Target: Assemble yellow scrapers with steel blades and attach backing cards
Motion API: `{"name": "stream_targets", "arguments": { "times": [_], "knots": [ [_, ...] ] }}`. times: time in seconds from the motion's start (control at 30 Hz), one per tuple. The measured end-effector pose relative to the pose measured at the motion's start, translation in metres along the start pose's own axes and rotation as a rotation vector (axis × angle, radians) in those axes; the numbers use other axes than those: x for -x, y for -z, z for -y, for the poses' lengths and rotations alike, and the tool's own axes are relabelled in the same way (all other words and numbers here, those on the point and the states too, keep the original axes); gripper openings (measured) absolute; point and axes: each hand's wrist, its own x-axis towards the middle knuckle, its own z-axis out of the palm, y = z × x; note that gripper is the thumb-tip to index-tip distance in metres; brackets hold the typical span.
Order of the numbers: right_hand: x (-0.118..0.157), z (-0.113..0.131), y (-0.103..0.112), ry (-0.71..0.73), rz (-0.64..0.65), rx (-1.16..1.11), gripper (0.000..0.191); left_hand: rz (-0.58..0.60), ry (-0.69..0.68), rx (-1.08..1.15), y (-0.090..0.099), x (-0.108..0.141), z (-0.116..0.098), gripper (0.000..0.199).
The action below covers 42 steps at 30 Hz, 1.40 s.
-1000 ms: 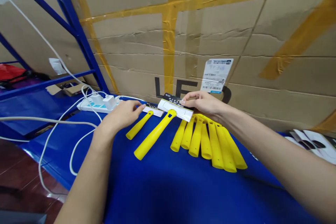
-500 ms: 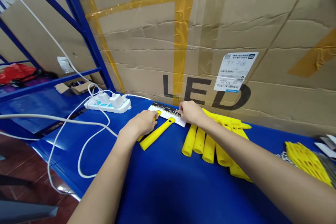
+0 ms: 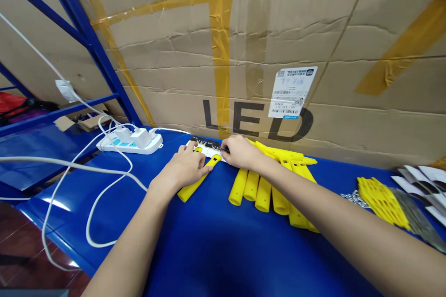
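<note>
A black-and-white printed card [image 3: 211, 150] lies on the blue tabletop against the big carton. My left hand [image 3: 184, 165] rests palm down at its left part, fingers reaching onto the card and thumb apart, touching a yellow plastic handle [image 3: 191, 190]. That handle is a hollow tube with a flat, holed tip that overlaps the card's front edge. Another yellow tip shows under the left fingers; the rest of it is hidden. My right hand [image 3: 240, 151] has its fingers curled and pinched at the card's right end. Several more yellow handles [image 3: 263, 192] lie beneath my right forearm.
A white power strip [image 3: 139, 141] with plugs and looping cables [image 3: 92, 216] sits at the left. The large carton [image 3: 167, 65] walls off the back. At far right lie flat yellow pieces [image 3: 381, 202], small metal parts [image 3: 354, 198], and a stack of white-and-black cards [image 3: 423, 185].
My left hand has opened out, its thumb now on the nearer yellow handle. My right hand stays at the card's right end. The view has turned slightly to the right.
</note>
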Motion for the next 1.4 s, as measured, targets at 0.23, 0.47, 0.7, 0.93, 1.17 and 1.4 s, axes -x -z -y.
{"name": "stream_targets", "arguments": {
  "times": [0.23, 0.47, 0.7, 0.93, 1.17, 1.4],
  "knots": [
    [0.022, -0.015, 0.005, 0.168, 0.006, 0.046, 0.029, -0.048, -0.045, -0.016, -0.005, -0.003, -0.005, 0.040],
    [0.029, -0.010, 0.011, 0.170, 0.017, 0.163, 0.028, -0.059, -0.046, -0.103, -0.009, -0.009, -0.020, 0.039],
    [0.027, -0.011, 0.009, 0.138, -0.029, 0.162, 0.023, -0.061, -0.052, -0.148, -0.013, -0.011, -0.028, 0.040],
    [0.051, -0.020, 0.020, 0.165, -0.186, -0.019, 0.027, -0.185, -0.085, -0.164, 0.001, -0.001, -0.043, 0.039],
    [0.123, -0.050, 0.044, 0.106, -0.234, -0.168, 0.022, -0.366, -0.440, -0.057, -0.003, 0.007, -0.103, 0.036],
    [0.201, -0.103, 0.072, -0.097, -0.296, -0.343, 0.021, -0.230, -0.631, -0.010, 0.006, 0.011, -0.170, 0.027]
  ]
}}
